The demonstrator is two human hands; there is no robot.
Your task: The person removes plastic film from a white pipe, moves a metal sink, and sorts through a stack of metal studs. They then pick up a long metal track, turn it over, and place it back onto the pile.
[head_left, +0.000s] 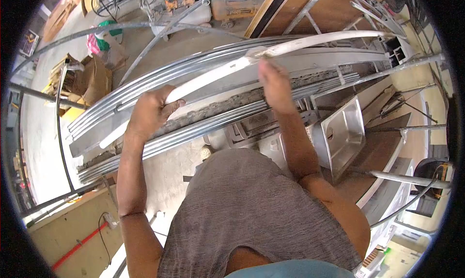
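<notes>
My left hand (151, 111) is wrapped round a long white pipe (208, 78), with the thumb along its near side. The pipe slants from lower left to upper right and looks bowed in this wide view. My right hand (275, 82) is raised at the pipe's middle, its fingertips by a pale, blurred patch (255, 54) on the pipe. Motion smears those fingers, so I cannot make out whether they hold anything. Beneath the pipe lie several thin metal tubes (160, 79) and a rough, dirt-crusted length (218, 103).
A metal scaffold frame (169, 25) surrounds me. On the right stands a steel sink (345, 132) beside brown boards (382, 152). Cardboard boxes (89, 82) and a plastic bag (104, 40) sit on the floor at left. Orange machines (235, 11) stand at the back.
</notes>
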